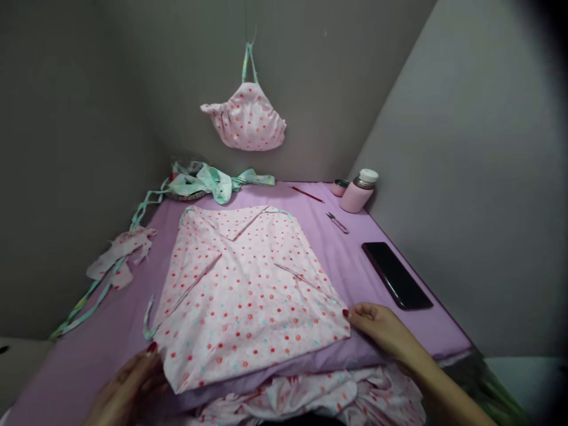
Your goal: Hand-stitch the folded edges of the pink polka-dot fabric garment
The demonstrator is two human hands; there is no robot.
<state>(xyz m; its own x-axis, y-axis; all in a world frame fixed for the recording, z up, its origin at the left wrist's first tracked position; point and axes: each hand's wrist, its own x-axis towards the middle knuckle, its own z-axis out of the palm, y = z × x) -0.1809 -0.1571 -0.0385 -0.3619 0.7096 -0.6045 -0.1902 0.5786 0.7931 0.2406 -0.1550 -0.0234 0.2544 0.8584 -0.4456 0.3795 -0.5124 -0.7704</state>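
Note:
A pale pink cloth panel with red dots [257,296] lies spread on the lilac-covered table, with slanted seams or darts and mint trim at its upper corners. My right hand [377,324] pinches its right edge near the lower corner, thumb on top. At the lower left edge, my left hand [128,381] is closed with its thumb at the cloth; its other fingers are partly hidden and blurred. A short mint strip [149,319] sticks out beside the left edge. More dotted cloth [310,393] is bunched in front of the table edge, nearest me.
Mint fabric scraps [213,180] and pink offcuts [122,251] lie left. At the right are a red pencil [307,193], thread snips [337,223], a pink bottle [357,195], a small pink cup [339,187] and a phone [396,275]. A dotted cloth piece [251,118] hangs on the wall.

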